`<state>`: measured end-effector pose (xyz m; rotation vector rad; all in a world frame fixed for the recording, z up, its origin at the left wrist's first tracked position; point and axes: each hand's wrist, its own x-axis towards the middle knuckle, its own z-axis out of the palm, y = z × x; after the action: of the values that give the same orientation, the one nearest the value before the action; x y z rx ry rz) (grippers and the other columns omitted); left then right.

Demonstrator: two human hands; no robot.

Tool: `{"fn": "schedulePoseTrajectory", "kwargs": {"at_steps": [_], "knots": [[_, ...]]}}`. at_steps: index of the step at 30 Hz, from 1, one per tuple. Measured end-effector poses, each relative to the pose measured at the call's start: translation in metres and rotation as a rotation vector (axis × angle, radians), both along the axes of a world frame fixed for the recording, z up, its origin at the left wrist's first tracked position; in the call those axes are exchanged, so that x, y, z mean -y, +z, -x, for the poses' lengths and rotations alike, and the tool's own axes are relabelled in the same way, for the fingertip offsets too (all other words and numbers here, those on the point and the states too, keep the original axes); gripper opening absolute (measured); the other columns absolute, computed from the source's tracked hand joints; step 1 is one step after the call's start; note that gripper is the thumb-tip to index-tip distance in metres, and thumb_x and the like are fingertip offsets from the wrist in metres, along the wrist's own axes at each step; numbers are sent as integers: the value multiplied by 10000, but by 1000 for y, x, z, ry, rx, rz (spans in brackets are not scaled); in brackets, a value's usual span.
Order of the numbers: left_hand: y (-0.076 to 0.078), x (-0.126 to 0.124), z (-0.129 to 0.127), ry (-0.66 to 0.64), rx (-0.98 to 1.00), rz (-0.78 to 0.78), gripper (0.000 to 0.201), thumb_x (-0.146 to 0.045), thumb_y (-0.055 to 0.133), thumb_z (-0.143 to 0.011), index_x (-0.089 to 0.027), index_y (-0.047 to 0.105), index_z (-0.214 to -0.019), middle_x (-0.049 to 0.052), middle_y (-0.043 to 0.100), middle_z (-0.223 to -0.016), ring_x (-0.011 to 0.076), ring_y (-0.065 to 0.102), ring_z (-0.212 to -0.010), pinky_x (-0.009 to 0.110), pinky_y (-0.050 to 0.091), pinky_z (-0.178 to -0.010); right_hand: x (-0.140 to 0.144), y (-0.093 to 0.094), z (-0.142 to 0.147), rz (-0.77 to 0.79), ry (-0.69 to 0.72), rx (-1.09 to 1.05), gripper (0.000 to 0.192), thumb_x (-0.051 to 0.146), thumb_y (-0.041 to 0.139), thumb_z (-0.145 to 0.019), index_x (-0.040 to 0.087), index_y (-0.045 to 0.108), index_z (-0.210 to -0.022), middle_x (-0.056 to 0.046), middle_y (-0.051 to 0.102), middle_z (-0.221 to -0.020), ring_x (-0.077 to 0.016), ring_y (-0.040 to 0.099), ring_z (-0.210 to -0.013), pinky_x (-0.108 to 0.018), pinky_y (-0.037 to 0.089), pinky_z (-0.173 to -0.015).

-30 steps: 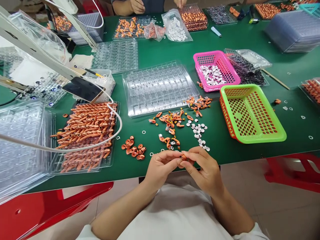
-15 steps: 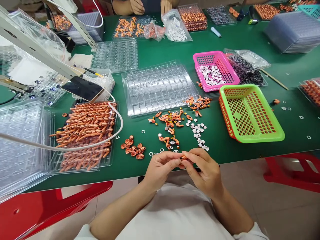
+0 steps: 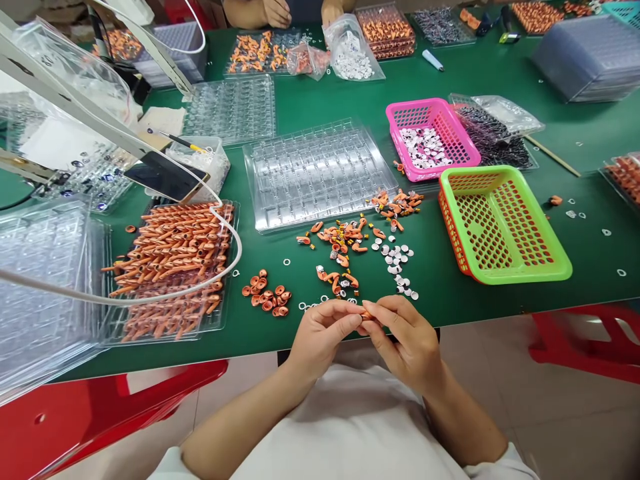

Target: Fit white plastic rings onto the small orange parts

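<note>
Between the fingertips of both hands is a small orange part [image 3: 367, 316], mostly covered by the fingers. My left hand [image 3: 327, 333] pinches it from the left, and my right hand [image 3: 407, 337] grips it from the right, just past the table's near edge. On the table beyond my hands lie loose orange curved parts [image 3: 345, 237] with yellow and black bits. White round discs [image 3: 397, 260] are scattered to their right. Orange cup-shaped caps [image 3: 267, 295] form a group left of my hands, and small white rings [image 3: 313, 306] lie close to my left hand.
A green basket [image 3: 560, 267] stands at the right, with a pink basket [image 3: 393, 123] of white discs behind it. Clear plastic trays [image 3: 320, 177] lie mid-table. At left are a tray of orange tubular parts [image 3: 175, 260], a phone [image 3: 165, 177] and a white cable [image 3: 237, 250]. A co-worker's hands [image 3: 277, 12] are across the table.
Both hands keep the same pinch on the small orange part, with hardly any movement. The camera view has shifted very slightly.
</note>
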<state>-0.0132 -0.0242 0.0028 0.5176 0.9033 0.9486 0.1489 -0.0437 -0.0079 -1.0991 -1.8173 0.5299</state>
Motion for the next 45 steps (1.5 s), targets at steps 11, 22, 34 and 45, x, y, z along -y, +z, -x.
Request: {"fn": "schedulePoseTrajectory", "kwargs": {"at_steps": [11, 22, 34, 45], "knots": [[-4, 2, 0, 13, -15, 16, 91, -233, 820, -735, -173, 782, -792, 25, 771, -751, 128, 706, -696, 216, 569, -710, -6, -2, -2, -48, 51, 22, 422, 40, 591, -901, 162, 563, -1304, -103, 620, -946, -193, 609, -830, -324, 564, -691], [-5, 4, -1, 22, 3, 31, 117, -247, 830, -727, -178, 786, -811, 22, 776, -769, 131, 713, -717, 218, 581, -712, -5, -5, 0, -36, 46, -29, 433, 15, 603, -886, 151, 583, -1296, -107, 626, -939, -194, 609, -810, -328, 558, -672], [-4, 4, -2, 40, -25, 41, 79, -219, 827, -717, -180, 791, -776, 16, 770, -717, 106, 690, -672, 181, 545, -679, -6, -2, 0, 7, 59, -67, 364, 43, 608, -896, 158, 621, -1241, -84, 633, -918, -163, 630, -804, -275, 570, -673], [-3, 5, -1, 58, -1, 88, 74, -206, 826, -704, -174, 784, -756, 26, 774, -746, 100, 669, -673, 181, 532, -668, -6, -8, 1, 118, 115, -107, 399, 130, 613, -918, 211, 572, -1307, -78, 616, -981, -169, 618, -858, -299, 576, -718]]}}
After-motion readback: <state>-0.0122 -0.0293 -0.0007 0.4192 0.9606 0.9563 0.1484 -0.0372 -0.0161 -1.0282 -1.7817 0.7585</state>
